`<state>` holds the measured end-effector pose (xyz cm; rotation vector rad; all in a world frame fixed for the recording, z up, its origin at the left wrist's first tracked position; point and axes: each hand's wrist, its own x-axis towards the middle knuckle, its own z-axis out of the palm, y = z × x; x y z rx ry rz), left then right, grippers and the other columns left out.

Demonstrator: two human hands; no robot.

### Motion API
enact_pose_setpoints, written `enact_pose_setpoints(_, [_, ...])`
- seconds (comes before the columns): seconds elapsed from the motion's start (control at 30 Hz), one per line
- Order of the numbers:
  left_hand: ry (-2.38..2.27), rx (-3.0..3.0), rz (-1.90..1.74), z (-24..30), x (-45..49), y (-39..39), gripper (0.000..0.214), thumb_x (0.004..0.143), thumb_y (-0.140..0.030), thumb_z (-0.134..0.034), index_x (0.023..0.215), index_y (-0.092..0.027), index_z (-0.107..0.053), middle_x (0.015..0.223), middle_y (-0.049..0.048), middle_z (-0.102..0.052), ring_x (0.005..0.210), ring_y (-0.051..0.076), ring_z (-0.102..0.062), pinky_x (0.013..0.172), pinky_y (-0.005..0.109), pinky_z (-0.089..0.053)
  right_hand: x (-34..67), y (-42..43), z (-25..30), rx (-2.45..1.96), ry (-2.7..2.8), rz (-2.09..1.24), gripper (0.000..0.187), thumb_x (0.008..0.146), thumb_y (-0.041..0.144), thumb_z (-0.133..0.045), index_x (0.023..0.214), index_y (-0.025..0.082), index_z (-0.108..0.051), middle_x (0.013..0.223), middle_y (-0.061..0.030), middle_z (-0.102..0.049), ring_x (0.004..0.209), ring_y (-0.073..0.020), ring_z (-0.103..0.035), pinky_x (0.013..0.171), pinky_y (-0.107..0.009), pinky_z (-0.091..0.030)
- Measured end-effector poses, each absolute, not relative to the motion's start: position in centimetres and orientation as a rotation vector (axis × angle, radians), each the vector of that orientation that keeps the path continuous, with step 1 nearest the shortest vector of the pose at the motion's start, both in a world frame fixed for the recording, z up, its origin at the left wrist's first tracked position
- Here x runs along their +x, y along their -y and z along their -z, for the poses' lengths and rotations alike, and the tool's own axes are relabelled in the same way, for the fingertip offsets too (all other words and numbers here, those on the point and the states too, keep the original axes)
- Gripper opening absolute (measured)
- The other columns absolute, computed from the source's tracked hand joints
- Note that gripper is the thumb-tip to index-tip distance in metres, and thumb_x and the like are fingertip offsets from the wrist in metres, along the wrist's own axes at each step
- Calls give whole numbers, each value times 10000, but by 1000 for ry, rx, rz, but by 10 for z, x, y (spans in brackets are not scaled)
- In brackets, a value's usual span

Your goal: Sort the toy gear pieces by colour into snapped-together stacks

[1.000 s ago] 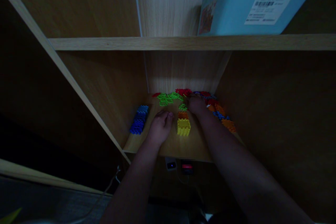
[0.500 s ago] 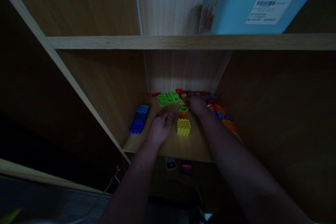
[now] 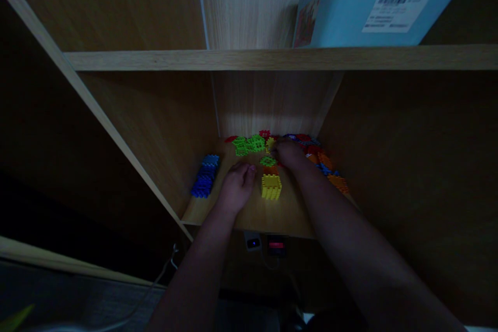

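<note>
My right hand [image 3: 291, 154] reaches to the back of the shelf, its fingertips closed at the edge of an upright yellow interlocking plastic tile [image 3: 270, 143]. My left hand [image 3: 237, 185] rests on the shelf with curled fingers and the thumb against them; what they hold, if anything, is hidden. Between the hands runs a row: a stack of yellow tiles [image 3: 271, 187] in front, orange tiles [image 3: 270, 170] behind it, then a green tile [image 3: 267, 161]. Bright green tiles [image 3: 248, 145] lie at the back, beside a red tile [image 3: 264, 134].
Blue tiles [image 3: 205, 176] stand in a row along the left wall. Mixed orange tiles [image 3: 337, 183], red and blue ones lie along the right side. Above, a shelf board [image 3: 249, 60] carries a light blue box [image 3: 350, 15]. A lit device [image 3: 253, 243] sits below the front edge.
The yellow tile at my right fingertips has shifted slightly left and shows more. The green tile at the row's back has turned and moved slightly left. My left hand stays nearly still.
</note>
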<state>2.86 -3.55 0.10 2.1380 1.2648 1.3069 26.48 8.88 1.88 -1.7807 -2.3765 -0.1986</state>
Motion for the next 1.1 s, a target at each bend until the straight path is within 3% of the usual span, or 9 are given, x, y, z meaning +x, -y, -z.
enact_pose_setpoints(0.2, [-1294,2152,-1333,-3,28,36,278,1112,-279,-502,950,-192,-710,1014,104,-765,992,255,-724,917,395,-551,267,-87,-21,-1611,2292,233,312,1075,270,-541,1186,116,-789,1335,-205,-729,1272,-284,-634,1132,-351,-439])
enact_pose_setpoints(0.33, [-1321,2122,-1369,-5,28,37,268,1106,-279,-510,940,-194,-703,995,99,-771,962,246,-729,879,369,-550,271,-89,-19,-1416,2168,212,265,1058,230,-546,1068,137,-794,1169,-184,-744,1137,-294,-648,1062,-385,-483])
enact_pose_setpoints(0.47, [-1296,2063,-1411,-6,29,38,259,1092,-281,-522,933,-198,-708,1006,96,-785,964,242,-738,880,357,-549,271,-90,-19,-1318,2055,207,244,1042,224,-555,1008,152,-786,1129,-185,-714,1085,-315,-640,1041,-429,-510])
enact_pose_setpoints(0.7, [-1196,1719,-1476,-4,28,32,333,1096,-440,-526,995,-211,-746,1024,74,-819,1018,240,-760,917,341,-560,258,-69,-39,-1040,1871,229,226,1076,302,-567,1039,189,-759,1153,-144,-674,1065,-281,-676,982,-414,-574])
enact_pose_setpoints(0.9, [-971,1311,-1444,3,32,26,443,1036,-614,-602,1152,-198,-700,1105,111,-827,944,228,-766,780,317,-584,234,-45,-49,-834,1860,245,173,1083,336,-603,1096,248,-752,1242,-115,-652,1188,-272,-666,1033,-419,-574])
enact_pose_setpoints(1.0, [-942,1237,-1460,2,33,27,476,1021,-582,-655,1307,-204,-627,1129,124,-827,951,230,-781,762,318,-596,227,-40,-50,-798,1869,191,149,1076,326,-617,1090,252,-745,1233,-115,-647,1184,-272,-662,1031,-423,-571])
enact_pose_setpoints(1.1, [-956,1235,-1505,2,33,27,628,1006,-483,-718,1511,-223,-451,1077,106,-836,923,222,-796,775,327,-610,225,-39,-50,-773,1852,111,134,1073,322,-621,1062,246,-730,1160,-107,-649,1132,-270,-660,985,-424,-571])
